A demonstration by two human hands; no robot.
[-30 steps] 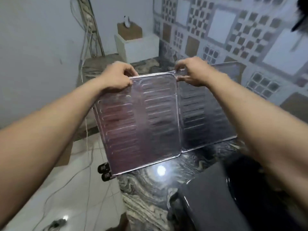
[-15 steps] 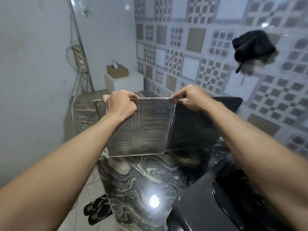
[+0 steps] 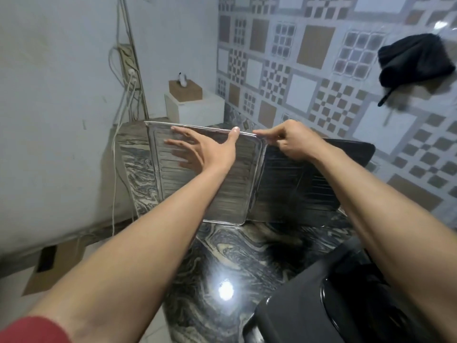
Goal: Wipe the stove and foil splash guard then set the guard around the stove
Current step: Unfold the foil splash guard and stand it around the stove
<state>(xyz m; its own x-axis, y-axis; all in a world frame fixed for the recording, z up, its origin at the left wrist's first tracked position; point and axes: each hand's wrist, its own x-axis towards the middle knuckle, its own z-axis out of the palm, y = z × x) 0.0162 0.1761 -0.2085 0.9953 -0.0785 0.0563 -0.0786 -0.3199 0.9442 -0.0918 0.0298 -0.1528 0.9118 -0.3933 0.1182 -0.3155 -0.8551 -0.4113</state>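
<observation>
Left hand (image 3: 205, 152): fingers spread flat on the left panel of the foil splash guard (image 3: 235, 189), thumb at its top edge. Right hand (image 3: 291, 142): pinches the top edge by the fold. Guard stands upright on the marble countertop (image 3: 235, 251), beyond the black stove (image 3: 309, 313)

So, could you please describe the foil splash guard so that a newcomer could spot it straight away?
On the dark marbled counter, before the patterned tile wall, the foil splash guard stands upright. It is the only shiny, ribbed silver folding sheet there.
</observation>
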